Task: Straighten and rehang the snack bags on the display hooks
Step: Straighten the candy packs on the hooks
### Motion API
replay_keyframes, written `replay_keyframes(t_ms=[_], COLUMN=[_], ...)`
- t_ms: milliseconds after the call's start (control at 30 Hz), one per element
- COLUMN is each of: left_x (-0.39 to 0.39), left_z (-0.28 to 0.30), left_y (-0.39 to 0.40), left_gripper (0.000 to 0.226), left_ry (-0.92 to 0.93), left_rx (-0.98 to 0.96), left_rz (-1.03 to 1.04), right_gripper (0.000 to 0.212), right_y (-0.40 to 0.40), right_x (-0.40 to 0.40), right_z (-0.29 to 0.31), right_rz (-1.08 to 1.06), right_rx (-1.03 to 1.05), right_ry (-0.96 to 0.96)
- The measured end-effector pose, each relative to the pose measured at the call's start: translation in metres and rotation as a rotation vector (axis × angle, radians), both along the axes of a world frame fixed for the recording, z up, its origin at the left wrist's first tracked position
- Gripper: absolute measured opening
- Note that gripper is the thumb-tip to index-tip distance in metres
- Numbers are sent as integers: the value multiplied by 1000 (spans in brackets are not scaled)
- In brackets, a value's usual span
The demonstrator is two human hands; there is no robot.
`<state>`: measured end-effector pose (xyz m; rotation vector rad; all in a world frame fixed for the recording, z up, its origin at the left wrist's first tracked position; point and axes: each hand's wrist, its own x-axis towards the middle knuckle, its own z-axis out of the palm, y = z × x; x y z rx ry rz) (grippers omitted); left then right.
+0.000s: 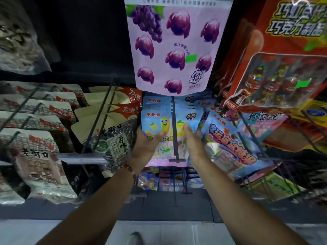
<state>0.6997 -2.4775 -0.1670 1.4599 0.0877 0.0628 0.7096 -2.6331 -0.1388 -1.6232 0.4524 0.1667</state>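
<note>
A stack of light-blue marshmallow bags [160,121] with a yellow cartoon figure hangs on a black display hook [174,129] in the middle of the rack. My left hand [146,144] holds the left edge of the front bag, thumb on its face. My right hand [193,140] lies against the right edge of the same stack with fingers nearly straight. Above them hangs a large pink grape-candy bag [174,48]. To the right a blue and pink candy bag [228,144] hangs tilted on its own hook.
Beige and clear seed bags [113,128] hang left of the stack, with nut bags [40,156] further left. A red chocolate pack [283,55] hangs at upper right. More bags [168,181] sit on a lower row. Pale floor [159,232] lies below.
</note>
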Motion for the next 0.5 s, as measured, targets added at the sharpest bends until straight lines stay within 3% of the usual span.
replay_keyframes(t_ms=[133, 233, 267, 367, 500], left_x=[-21, -36, -40, -48, -59], left_z=[-3, -15, -16, -14, -12], left_y=[0, 2, 3, 5, 7], left_gripper=[52, 47, 42, 23, 41], left_ry=[-57, 38, 65, 142, 227], left_rx=[17, 135, 165, 262, 463], left_rz=[-33, -20, -3, 61, 23], right_gripper=[73, 105, 107, 99, 66], right_y=[2, -1, -1, -1, -4], right_x=[-15, -20, -22, -33, -50], right_z=[-11, -14, -14, -13, -16], right_rz=[54, 50, 50, 49, 135], right_rx=[-59, -75, -71, -45, -141], right_ry=[8, 52, 60, 45, 180])
